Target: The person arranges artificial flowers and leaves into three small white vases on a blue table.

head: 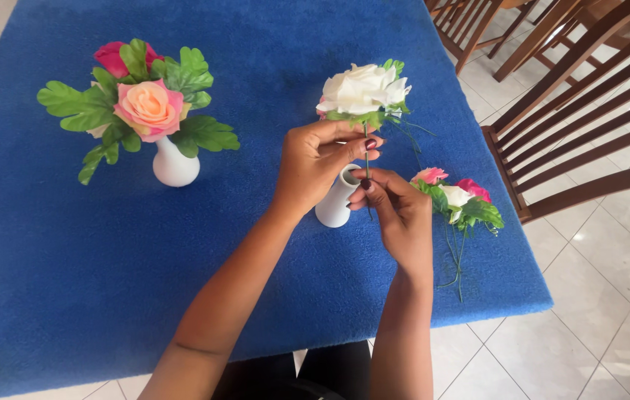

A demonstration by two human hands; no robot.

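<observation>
The left hand (pixel 315 159) pinches the thin green stem just under the white rose (pixel 363 89), thumb and fingertips closed on it, holding the bloom upright above the small white vase (pixel 335 204). The right hand (pixel 396 211) closes its fingertips on the same stem lower down, right at the vase mouth. To do this well, the lower fingers should steer the stem tip straight into the narrow opening while the upper grip keeps the flower from twisting; the light vase looks likely to tip if pushed sideways. Just right of the hands lie loose pink and white flowers (pixel 454 196) on the blue cloth (pixel 70 281). Well left stands a filled vase (pixel 174 164).
</observation>
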